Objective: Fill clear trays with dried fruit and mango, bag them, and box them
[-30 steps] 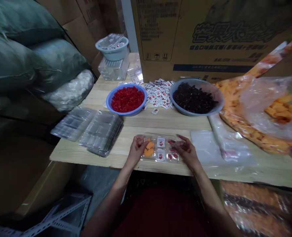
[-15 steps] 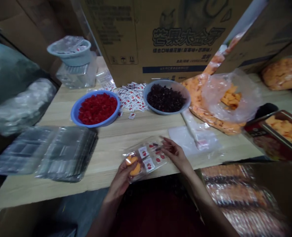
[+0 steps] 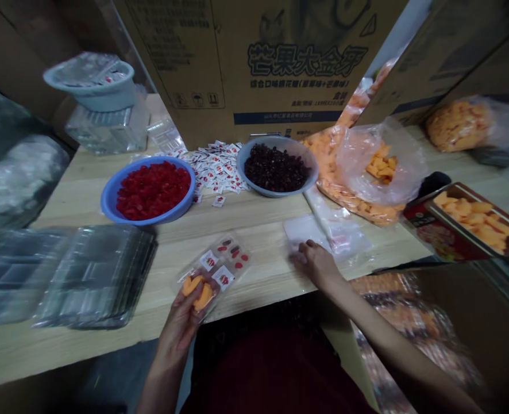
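My left hand (image 3: 184,313) is closed on the near end of a clear plastic tray (image 3: 231,253), which it holds at a slant over the table. Orange candy pieces (image 3: 203,297) lie in the tray's near part, under my thumb. Two small printed packets (image 3: 223,277) sit in its middle, and red and dark candies (image 3: 235,253) fill small hollows at its far end. My right hand (image 3: 319,264) is curled at the lower left corner of a flat pile of clear plastic bags (image 3: 306,227). Its fingertips are blurred, so whether they grip a bag cannot be made out.
A blue bowl of red candies (image 3: 108,204), loose printed packets (image 3: 220,167) and a bowl of dark candies (image 3: 242,172) stand behind. Stacked clear trays (image 3: 95,276) are at left. Orange candies fill a large bag (image 3: 362,210) and a tin (image 3: 435,230) at right. Cardboard boxes (image 3: 220,57) rise behind.
My right hand has let go of the tray and moved right to the plastic bags. My left hand has moved left with the tray, which is now turned more away from me.
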Action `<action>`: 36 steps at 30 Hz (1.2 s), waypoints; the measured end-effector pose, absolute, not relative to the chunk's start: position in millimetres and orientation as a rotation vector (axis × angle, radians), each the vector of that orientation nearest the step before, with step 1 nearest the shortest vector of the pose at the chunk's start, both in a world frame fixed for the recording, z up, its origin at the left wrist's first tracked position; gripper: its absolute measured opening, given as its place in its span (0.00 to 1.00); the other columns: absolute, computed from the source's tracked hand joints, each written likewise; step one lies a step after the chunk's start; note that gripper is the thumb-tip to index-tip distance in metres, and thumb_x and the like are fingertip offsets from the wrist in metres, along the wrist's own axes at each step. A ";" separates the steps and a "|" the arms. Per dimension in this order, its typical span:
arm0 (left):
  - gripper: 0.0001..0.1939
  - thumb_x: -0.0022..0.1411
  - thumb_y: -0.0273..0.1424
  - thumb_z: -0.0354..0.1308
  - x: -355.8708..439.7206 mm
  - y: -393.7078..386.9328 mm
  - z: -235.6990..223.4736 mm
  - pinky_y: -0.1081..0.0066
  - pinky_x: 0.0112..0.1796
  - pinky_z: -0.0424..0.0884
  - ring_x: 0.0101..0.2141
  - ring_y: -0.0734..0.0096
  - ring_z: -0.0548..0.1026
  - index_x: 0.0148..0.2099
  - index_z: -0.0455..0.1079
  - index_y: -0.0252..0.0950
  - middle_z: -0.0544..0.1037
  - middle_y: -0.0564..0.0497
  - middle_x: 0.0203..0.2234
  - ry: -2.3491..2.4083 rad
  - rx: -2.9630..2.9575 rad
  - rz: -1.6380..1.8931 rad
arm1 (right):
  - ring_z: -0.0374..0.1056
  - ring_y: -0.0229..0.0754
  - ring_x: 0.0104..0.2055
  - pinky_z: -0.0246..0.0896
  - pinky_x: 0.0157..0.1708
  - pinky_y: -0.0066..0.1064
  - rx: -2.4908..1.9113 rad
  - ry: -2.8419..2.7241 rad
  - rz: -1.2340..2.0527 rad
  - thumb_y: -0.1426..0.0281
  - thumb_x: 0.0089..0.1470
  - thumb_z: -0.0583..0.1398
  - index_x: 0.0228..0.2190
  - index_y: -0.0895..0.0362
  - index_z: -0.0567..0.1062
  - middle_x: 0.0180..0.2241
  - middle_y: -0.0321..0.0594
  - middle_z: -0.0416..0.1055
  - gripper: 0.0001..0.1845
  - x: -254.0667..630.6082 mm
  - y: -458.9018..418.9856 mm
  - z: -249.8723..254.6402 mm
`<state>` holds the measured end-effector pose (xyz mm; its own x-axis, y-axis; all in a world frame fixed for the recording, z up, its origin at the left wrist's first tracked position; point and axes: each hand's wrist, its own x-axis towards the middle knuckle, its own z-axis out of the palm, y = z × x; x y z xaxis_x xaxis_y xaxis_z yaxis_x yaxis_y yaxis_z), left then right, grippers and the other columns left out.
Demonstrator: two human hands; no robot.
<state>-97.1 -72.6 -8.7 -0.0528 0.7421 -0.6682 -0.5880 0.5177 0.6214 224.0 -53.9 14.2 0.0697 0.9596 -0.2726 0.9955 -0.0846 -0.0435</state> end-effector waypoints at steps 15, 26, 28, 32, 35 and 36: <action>0.18 0.56 0.17 0.63 -82.5 -66.2 -11.7 0.72 0.37 0.81 0.35 0.69 0.82 0.49 0.74 0.33 0.83 0.48 0.38 1.134 0.188 1.180 | 0.69 0.41 0.29 0.52 0.29 0.29 2.282 2.141 -0.756 0.77 0.54 0.59 0.20 0.57 0.76 0.24 0.41 0.74 0.13 254.1 -48.0 1.5; 0.21 0.50 0.23 0.70 -33.9 -61.0 -14.0 0.67 0.42 0.80 0.38 0.66 0.81 0.48 0.74 0.34 0.82 0.48 0.41 1.035 0.175 1.059 | 0.51 0.34 0.21 0.44 0.22 0.26 2.563 2.150 -1.408 0.51 0.51 0.59 0.16 0.55 0.64 0.16 0.31 0.57 0.24 258.6 -47.4 -39.7; 0.22 0.50 0.23 0.71 -27.4 -60.7 -14.2 0.65 0.43 0.80 0.39 0.66 0.81 0.48 0.74 0.35 0.82 0.48 0.41 1.018 0.181 1.056 | 0.50 0.33 0.21 0.43 0.21 0.27 2.531 2.156 -1.526 0.50 0.52 0.57 0.15 0.56 0.65 0.16 0.32 0.56 0.25 260.3 -48.5 -36.2; 0.25 0.49 0.28 0.73 -12.6 -65.8 -15.1 0.66 0.43 0.79 0.39 0.67 0.80 0.51 0.72 0.37 0.81 0.50 0.41 0.983 0.234 1.064 | 0.50 0.33 0.20 0.43 0.21 0.26 2.507 2.162 -1.609 0.54 0.52 0.55 0.16 0.57 0.67 0.15 0.32 0.57 0.23 262.0 -50.6 -27.4; 0.30 0.47 0.32 0.74 -4.1 -78.0 -17.2 0.65 0.46 0.77 0.41 0.65 0.80 0.53 0.71 0.38 0.81 0.49 0.44 1.045 0.273 1.068 | 0.53 0.34 0.20 0.46 0.21 0.26 2.580 2.162 -1.588 0.56 0.51 0.55 0.17 0.57 0.68 0.16 0.33 0.60 0.21 259.1 -53.9 -23.9; 0.31 0.47 0.33 0.74 -2.5 -83.5 -17.8 0.64 0.47 0.76 0.42 0.65 0.80 0.54 0.71 0.38 0.80 0.48 0.45 1.081 0.284 1.072 | 0.54 0.34 0.21 0.48 0.22 0.27 2.631 2.162 -1.557 0.57 0.52 0.55 0.17 0.57 0.69 0.17 0.34 0.61 0.20 256.7 -55.6 -23.2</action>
